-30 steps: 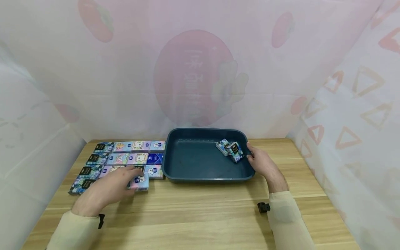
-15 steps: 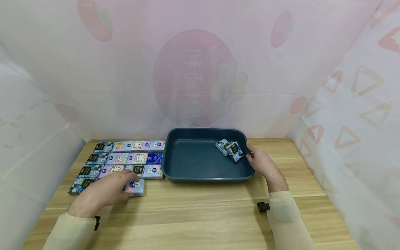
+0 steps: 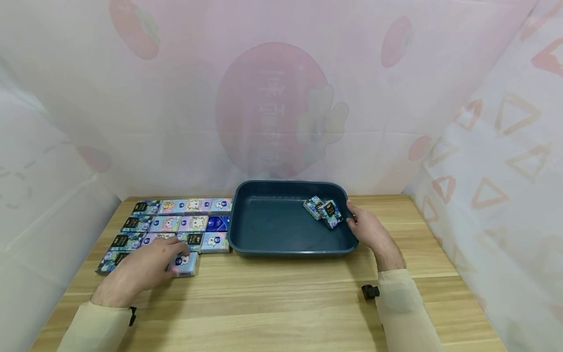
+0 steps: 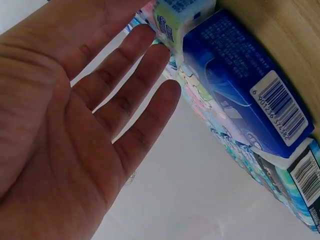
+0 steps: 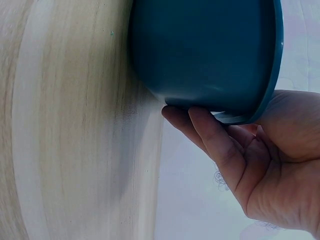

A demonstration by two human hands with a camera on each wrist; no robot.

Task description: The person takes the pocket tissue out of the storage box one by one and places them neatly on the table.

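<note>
My left hand (image 3: 138,269) pinches a light blue and pink tissue pack (image 3: 184,266) at the front row's right end. Its thumb is mostly cut off in the left wrist view, where the fingers reach that pack's edge. Close by lies a dark blue tissue pack (image 4: 245,85) with a barcode, hidden under the hand in the head view. On the right, my right hand (image 3: 369,230) grips the end rim of a dark teal tray (image 3: 290,253), fingers beneath and outside it. Two flowered tissue packs, one (image 3: 313,207) partly under the other (image 3: 331,214), lie inside the tray.
Several tissue packs (image 3: 193,223) form rows on the wooden table (image 3: 281,303), left of the tray and against its left side. A printed cloth backdrop (image 3: 176,161) rises behind the table. A black strap end (image 3: 370,292) juts from the right sleeve.
My left hand has drawn the light blue and pink pack left and slightly nearer, uncovering a dark flowered pack behind it. The right hand and tray have stayed put.
</note>
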